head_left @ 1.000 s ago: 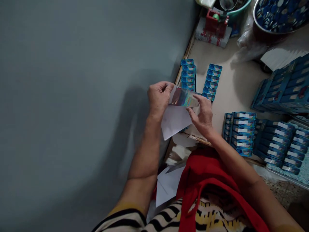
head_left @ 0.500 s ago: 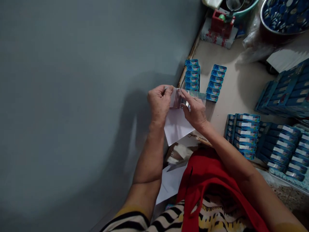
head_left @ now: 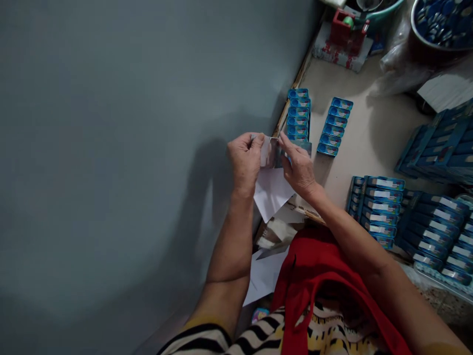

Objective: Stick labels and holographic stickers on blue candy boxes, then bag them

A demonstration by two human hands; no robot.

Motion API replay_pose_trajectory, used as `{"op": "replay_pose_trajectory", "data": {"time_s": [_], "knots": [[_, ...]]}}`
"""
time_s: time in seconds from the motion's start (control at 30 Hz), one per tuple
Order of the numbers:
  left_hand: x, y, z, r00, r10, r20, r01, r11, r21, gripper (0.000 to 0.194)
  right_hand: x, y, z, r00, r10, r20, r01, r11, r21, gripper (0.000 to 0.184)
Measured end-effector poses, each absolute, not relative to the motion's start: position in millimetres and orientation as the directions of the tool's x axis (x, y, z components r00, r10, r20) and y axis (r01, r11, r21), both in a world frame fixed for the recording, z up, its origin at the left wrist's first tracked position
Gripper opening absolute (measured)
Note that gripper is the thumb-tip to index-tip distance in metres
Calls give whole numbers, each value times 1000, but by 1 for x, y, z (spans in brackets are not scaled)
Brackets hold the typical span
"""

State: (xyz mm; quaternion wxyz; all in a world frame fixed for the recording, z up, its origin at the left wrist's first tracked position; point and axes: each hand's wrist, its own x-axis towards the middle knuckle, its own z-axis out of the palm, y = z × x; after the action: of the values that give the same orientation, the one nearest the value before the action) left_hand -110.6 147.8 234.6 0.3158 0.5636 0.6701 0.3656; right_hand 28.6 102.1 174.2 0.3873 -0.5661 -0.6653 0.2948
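Observation:
My left hand (head_left: pixel 244 160) pinches the left end of a thin, shiny, see-through sheet (head_left: pixel 270 152) between thumb and fingers, near the wall. Across the same sheet lies my right hand (head_left: pixel 299 167), its fingers stretched out and the thumb apart. Its fingertips are at the sheet's upper edge, and part of the sheet shows beyond the knuckles. A white paper (head_left: pixel 271 192) hangs just below the hands. Close behind them on the table stands a row of small blue boxes (head_left: pixel 298 112). A second blue row (head_left: pixel 335 123) is to the right.
Stacked blue boxes (head_left: pixel 382 204) fill the right side. A red tape dispenser (head_left: pixel 345 32) sits at the back, near a metal bowl (head_left: pixel 414 29) of small blue pieces. The grey wall (head_left: pixel 111 148) borders the left side. More white paper (head_left: pixel 264 276) lies by my red apron (head_left: pixel 310 256).
My right fingertips have shifted to the sheet's upper edge, and less of the sheet shows beyond that hand. My left hand keeps its pinch. The view has shifted slightly.

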Motion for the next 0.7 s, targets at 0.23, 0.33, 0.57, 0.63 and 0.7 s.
{"op": "replay_pose_trajectory", "data": {"time_s": [0.23, 0.33, 0.57, 0.63, 0.7], "knots": [[-118, 146, 228, -168, 980, -103, 439, 168, 883, 35, 24, 95, 183, 15, 983, 182, 555, 144, -819, 57], [-116, 146, 229, -155, 983, -95, 435, 154, 887, 34, 23, 106, 191, 29, 988, 151, 648, 97, -756, 48], [-112, 146, 228, -170, 981, -94, 440, 161, 883, 29, 21, 114, 191, 28, 988, 150, 754, 78, -652, 29], [-111, 148, 228, -173, 980, -101, 440, 169, 882, 29, 23, 109, 192, 54, 989, 136, 747, 50, -663, 23], [-110, 151, 228, -169, 981, -91, 448, 159, 880, 30, 25, 105, 193, 74, 992, 100, 733, 14, -680, 18]]}}
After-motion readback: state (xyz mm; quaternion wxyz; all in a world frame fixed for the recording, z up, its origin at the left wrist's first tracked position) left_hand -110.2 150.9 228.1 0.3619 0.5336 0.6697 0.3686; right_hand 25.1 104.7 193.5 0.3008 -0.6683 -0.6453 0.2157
